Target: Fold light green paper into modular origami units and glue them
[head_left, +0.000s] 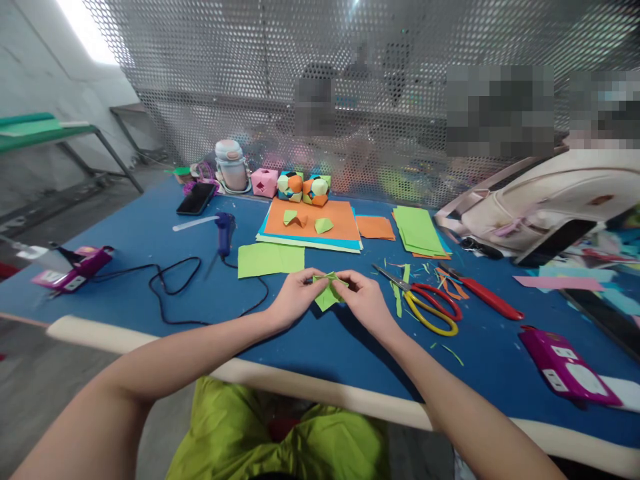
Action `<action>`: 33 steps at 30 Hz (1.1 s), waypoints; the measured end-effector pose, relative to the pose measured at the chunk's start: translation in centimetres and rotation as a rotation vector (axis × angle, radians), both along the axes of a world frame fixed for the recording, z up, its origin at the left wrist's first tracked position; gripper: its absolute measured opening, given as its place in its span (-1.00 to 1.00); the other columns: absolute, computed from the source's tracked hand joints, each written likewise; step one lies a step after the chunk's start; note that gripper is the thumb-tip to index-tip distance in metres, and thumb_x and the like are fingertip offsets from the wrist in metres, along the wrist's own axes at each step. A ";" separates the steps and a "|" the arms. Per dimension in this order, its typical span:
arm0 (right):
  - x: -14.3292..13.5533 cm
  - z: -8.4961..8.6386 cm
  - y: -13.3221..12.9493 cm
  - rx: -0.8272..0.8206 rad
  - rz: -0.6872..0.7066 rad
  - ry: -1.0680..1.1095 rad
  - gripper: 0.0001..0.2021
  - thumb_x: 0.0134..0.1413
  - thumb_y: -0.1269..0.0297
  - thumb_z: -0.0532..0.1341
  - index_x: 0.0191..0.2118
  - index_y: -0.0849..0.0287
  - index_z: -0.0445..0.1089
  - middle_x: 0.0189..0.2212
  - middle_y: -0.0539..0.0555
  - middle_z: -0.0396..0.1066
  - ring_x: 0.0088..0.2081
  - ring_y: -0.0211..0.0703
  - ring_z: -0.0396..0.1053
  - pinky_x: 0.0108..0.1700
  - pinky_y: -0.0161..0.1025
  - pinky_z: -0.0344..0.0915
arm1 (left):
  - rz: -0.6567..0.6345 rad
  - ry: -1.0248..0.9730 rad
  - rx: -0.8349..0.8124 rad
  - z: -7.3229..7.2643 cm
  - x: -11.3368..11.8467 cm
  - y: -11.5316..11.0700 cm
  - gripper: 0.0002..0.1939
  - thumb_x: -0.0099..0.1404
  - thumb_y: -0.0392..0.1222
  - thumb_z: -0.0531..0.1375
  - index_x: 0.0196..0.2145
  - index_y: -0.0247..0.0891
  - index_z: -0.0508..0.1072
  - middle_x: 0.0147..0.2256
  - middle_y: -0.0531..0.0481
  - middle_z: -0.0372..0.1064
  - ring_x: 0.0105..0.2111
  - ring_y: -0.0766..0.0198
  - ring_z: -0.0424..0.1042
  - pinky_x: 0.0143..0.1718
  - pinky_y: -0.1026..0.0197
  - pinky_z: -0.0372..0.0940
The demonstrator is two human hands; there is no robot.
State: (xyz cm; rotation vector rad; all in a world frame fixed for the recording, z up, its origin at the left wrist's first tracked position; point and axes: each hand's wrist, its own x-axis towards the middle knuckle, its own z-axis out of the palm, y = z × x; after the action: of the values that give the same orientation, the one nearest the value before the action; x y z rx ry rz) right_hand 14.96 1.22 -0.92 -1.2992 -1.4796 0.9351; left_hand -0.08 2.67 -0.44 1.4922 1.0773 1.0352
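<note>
Between my hands, just above the blue table, is a small folded piece of green paper [327,298]. My left hand [299,293] pinches its left side with thumb and fingers. The right side is gripped by my right hand [361,293], thumb on top. Flat green paper [270,259] lies just beyond my left hand. Farther back, two small folded paper pieces, one of them green [323,226], rest on a stack topped with orange paper [313,217]. To the right of my right hand lie scissors [425,303] with red and yellow handles, among thin paper scraps.
A blue glue gun [225,233] with its cord lies left. Purple power strips [570,367] sit at both sides. Folded paper cubes [316,190], a pink cube [264,182] and a bottle [232,167] stand along the mesh panel. A red-handled cutter [493,299] lies right, near a bag [560,193].
</note>
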 end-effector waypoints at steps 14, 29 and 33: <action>0.2 0.3 -0.2 0.019 -0.059 -0.066 -0.80 -0.06 0.18 0.17 -0.43 0.22 0.42 -0.55 0.01 0.38 -0.52 -0.24 0.25 -0.46 -0.31 0.19 | 0.037 -0.026 -0.041 -0.7 -0.3 0.4 -0.75 0.19 -0.06 0.10 -0.45 -0.32 0.40 -0.54 0.11 0.20 -0.52 0.40 0.12 -0.47 0.33 0.07; 0.4 0.1 0.1 0.009 -0.068 -0.059 -0.79 -0.06 0.17 0.18 -0.42 0.22 0.42 -0.53 0.02 0.40 -0.51 -0.23 0.25 -0.45 -0.30 0.19 | 0.004 -0.302 -0.253 0.0 -0.2 0.4 -0.72 0.13 -0.04 0.17 -0.44 -0.35 0.46 -0.59 0.10 0.20 -0.56 0.42 0.15 -0.52 0.36 0.09; 0.6 -0.3 0.3 -0.001 -0.077 -0.050 -0.78 -0.07 0.15 0.18 -0.43 0.22 0.42 -0.54 0.02 0.39 -0.52 -0.24 0.24 -0.46 -0.30 0.18 | -0.030 -0.415 -0.363 0.0 0.0 0.4 -0.65 0.15 0.03 0.13 -0.32 -0.36 0.43 -0.47 -0.01 0.32 -0.48 0.34 0.31 -0.44 0.30 0.24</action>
State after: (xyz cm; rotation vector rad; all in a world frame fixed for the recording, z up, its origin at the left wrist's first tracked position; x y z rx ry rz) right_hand 15.56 1.53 -1.19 -1.3795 -1.4562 0.8595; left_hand -0.05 3.06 -0.45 0.9484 0.8835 1.0088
